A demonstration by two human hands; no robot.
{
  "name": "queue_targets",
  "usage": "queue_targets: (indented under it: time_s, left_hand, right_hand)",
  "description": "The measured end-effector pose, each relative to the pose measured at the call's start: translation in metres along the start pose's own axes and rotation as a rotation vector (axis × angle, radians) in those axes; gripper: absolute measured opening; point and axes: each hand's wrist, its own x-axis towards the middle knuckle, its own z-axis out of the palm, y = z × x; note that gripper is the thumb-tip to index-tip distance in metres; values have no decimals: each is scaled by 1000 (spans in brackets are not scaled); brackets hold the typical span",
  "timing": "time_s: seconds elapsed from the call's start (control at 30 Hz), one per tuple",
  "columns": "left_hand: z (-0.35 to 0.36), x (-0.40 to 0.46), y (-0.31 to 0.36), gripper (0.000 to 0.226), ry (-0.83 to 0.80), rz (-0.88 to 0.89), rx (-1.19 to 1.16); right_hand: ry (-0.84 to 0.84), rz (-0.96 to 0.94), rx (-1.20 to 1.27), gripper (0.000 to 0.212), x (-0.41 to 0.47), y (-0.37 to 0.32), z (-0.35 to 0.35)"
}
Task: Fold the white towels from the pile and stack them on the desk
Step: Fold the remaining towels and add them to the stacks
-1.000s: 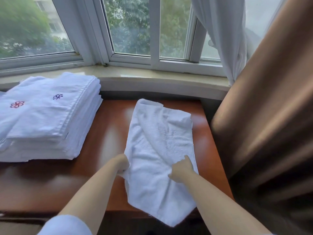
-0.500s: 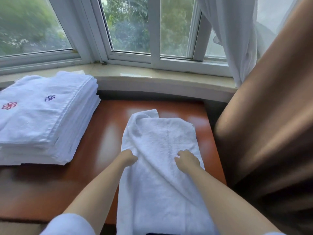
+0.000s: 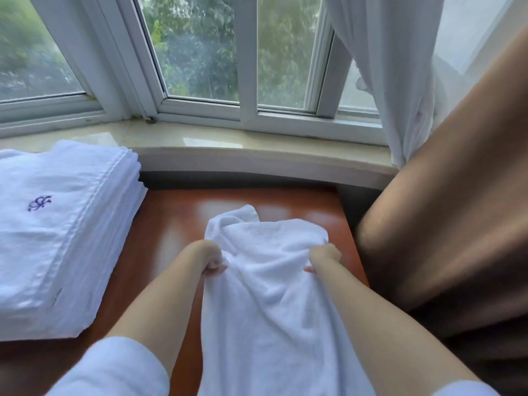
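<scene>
White terry towel [image 3: 274, 295] lies on the reddish wooden desk [image 3: 171, 221], its long axis running from the person toward the window sill [image 3: 228, 138]; its near end drops out of view over the desk's front edge. Left hand [image 3: 210, 260] and right hand [image 3: 324, 257] each grip a bunch of cloth with curled fingers at opposite long edges, level with one another and equally near the far end. The folded stack [image 3: 65, 230] sits well apart on the left, so the left hand is the nearer one for placement.
</scene>
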Motion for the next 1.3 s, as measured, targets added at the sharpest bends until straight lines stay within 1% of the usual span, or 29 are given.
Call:
queue_targets:
  time_s: [0.07, 0.1, 0.13, 0.17, 0.23, 0.3, 0.37, 0.4, 0.47, 0.53, 0.6, 0.63, 0.7, 0.77, 0.8, 0.83, 0.87, 0.93, 1.0, 1.07, 1.13, 1.17, 1.2, 1.23, 1.3]
  left_hand:
    - [-7, -16, 34, 13, 76, 186, -8]
    - [-13, -34, 53, 15, 144, 298, -46]
    - [-18, -46, 72, 16, 244, 436, -123]
    - [-24, -62, 88, 18, 311, 554, -240]
    - [-43, -87, 106, 19, 430, 740, -475]
    - [-63, -109, 118, 23, 503, 857, -650]
    - [-80, -121, 122, 35, 576, 891, -742]
    - [-85, -124, 119, 40, 605, 892, -781]
    - [-88, -126, 104, 52, 635, 847, -814]
    - [-82, -119, 76, 61, 678, 764, -750]
    - [-70, -100, 43, 56, 723, 646, -552]
    - [-59, -91, 19, 51, 724, 559, -434]
    - [-36, -69, -33, 44, 645, 377, -248]
    - [-10, -51, -83, 40, 531, 227, -40]
    - [3, -43, -105, 41, 454, 159, 101]
    - [15, -36, -126, 46, 387, 102, 252]
    - [25, -32, -143, 51, 378, 62, 345]
    - [37, -30, -165, 57, 388, -6, 430]
    - [41, -32, -173, 48, 404, -13, 519]
    - [40, -33, -173, 32, 419, -56, 619]
    - [39, -39, -169, 20, 380, -160, 695]
    - [38, -40, -166, 23, 352, -217, 722]
    - [37, -38, -165, 32, 345, -242, 732]
    - [35, -36, -162, 42, 354, -234, 699]
    - [30, -27, -152, 59, 323, -121, 534]
  right_hand:
    - [27, -260, -39, 35, -16, -36, -16]
    - [44, -358, 44, 35, -27, -54, -27]
    - [56, -448, 126, 36, -40, -75, -38]
    - [81, -541, 206, 34, -54, -93, -49]
    - [178, -674, 402, 25, -80, -117, -73]
    - [240, -762, 562, 27, -104, -131, -97]
    - [308, -799, 673, 41, -119, -134, -114]
    - [335, -821, 684, 48, -122, -132, -119]
    - [373, -816, 668, 53, -126, -118, -125]
    - [369, -798, 609, 51, -120, -94, -127]
    - [322, -751, 484, 52, -105, -67, -125]
    - [273, -698, 374, 51, -94, -47, -124]
    - [84, -525, 127, 44, -72, -4, -121]
    - [-190, -310, -102, 37, -54, 47, -116]
    - [-293, -237, -205, 37, -46, 70, -113]
    - [-343, -199, -265, 38, -38, 91, -108]
    - [-348, -169, -298, 39, -31, 109, -105]
    - [-300, -132, -330, 39, -23, 131, -100]
    - [-221, -194, -443, 40, -16, 136, -95]
    - [-158, -240, -678, 43, -8, 138, -94]
    - [-202, -247, -903, 52, 2, 140, -91]
    - [-221, -223, -948, 59, 4, 140, -89]
    - [-231, -191, -934, 66, 3, 139, -88]
    - [-242, -169, -834, 72, 1, 136, -88]
    - [-284, -172, -467, 74, 1, 125, -82]
